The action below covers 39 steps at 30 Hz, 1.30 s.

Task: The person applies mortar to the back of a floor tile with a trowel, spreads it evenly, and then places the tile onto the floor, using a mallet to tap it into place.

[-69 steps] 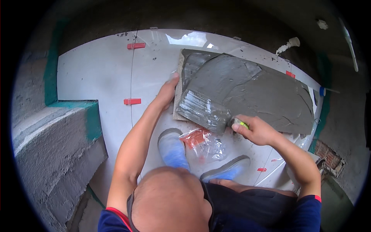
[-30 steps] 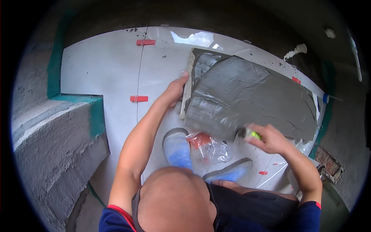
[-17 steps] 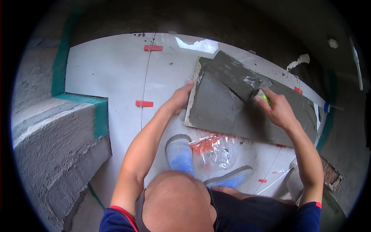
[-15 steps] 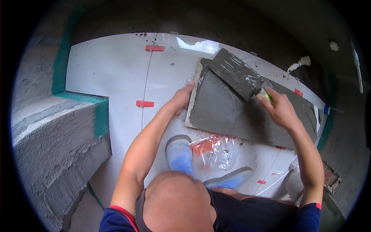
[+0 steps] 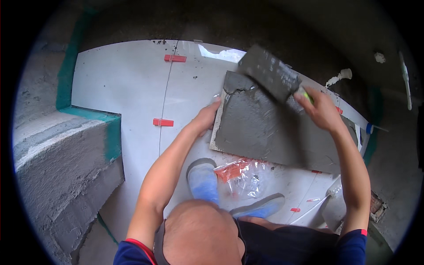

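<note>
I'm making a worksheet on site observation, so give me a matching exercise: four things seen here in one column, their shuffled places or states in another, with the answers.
Things:
1. Left hand
2. Right hand
3. Clear plastic bag
4. Left-side red wedges

Places or states:
A. On the floor near the blue shoes
B. Straddling a joint between white floor tiles
C. Gripping the trowel
D. At the left edge of the mortar-coated tile

Pairs: 1-D, 2-C, 3-A, 4-B
</note>
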{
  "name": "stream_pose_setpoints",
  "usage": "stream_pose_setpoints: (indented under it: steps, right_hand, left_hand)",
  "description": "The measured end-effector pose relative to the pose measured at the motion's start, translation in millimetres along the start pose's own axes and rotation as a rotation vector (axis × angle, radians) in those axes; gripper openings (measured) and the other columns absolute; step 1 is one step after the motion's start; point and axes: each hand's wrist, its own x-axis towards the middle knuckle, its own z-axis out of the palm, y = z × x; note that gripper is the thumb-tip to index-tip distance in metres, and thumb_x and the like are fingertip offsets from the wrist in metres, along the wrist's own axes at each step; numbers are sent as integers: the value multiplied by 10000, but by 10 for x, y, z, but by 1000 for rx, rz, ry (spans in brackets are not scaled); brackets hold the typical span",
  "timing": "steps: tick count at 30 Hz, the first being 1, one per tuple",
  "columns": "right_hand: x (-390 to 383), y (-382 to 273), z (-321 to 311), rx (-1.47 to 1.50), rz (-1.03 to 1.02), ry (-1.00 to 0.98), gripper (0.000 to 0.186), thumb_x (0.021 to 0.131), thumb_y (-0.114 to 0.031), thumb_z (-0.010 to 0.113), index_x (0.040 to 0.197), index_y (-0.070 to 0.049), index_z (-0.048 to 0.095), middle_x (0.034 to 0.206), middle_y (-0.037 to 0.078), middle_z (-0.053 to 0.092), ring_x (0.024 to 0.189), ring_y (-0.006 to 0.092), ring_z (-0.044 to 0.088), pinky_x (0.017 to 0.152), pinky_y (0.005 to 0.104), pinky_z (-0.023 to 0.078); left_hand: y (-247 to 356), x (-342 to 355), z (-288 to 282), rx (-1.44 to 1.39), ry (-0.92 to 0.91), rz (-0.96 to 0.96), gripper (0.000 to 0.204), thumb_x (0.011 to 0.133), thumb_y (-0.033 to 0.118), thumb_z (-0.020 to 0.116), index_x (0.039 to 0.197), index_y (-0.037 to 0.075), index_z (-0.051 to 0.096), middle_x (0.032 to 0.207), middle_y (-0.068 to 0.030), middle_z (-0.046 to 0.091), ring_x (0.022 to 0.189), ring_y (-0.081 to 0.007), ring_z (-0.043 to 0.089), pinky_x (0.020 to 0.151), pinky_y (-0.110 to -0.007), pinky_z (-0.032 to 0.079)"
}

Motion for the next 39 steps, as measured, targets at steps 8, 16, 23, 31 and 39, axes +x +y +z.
stream_pose_setpoints:
  steps: [8, 16, 23, 31, 39]
  right_hand:
    - [-22, 173, 194, 13, 148, 75, 487, 953, -483, 551, 1029, -10, 640, 684, 136, 604, 666, 229, 615, 678, 381, 486]
    - [-192, 13, 61, 361, 236, -460, 456, 949, -494, 579, 992, -44, 638, 638, -1, 498, 602, 98, 473, 556, 281, 412]
    - [-688, -127, 374, 196, -81, -567, 413, 940, -477, 570, 1011, -77, 646, 810, 202, 659, 786, 407, 635, 719, 437, 491]
    - [-974, -86, 658, 119, -172, -613, 413, 934, -480, 567, 1037, -88, 645, 845, 215, 667, 835, 433, 635, 737, 483, 494]
    - [-1129, 19, 649, 453, -121, -779, 478, 954, -493, 549, 1134, -59, 637, 796, 163, 638, 709, 313, 617, 681, 408, 495]
  left_hand:
    - [100, -77, 34, -47, -64, -21, 621, 1035, 498, 314, 1400, 13, 445, 1316, -140, 567, 1153, -253, 583, 966, -400, 472]
    - [117, -23, -109, -120, -221, 11, 582, 1040, 497, 273, 1395, 70, 448, 1289, -84, 598, 1104, -216, 611, 911, -417, 507]
    - [100, 67, -178, -165, -314, -56, 510, 1067, 395, 266, 1429, 64, 402, 1367, -77, 544, 1174, -184, 573, 979, -327, 471]
    - [92, 52, -181, -163, -308, -36, 531, 1065, 408, 271, 1422, 39, 407, 1395, -98, 517, 1223, -210, 533, 1008, -342, 441]
    - [122, 17, -114, -94, -212, -14, 541, 1042, 500, 283, 1347, 103, 490, 1157, -26, 654, 862, -141, 633, 651, -311, 511]
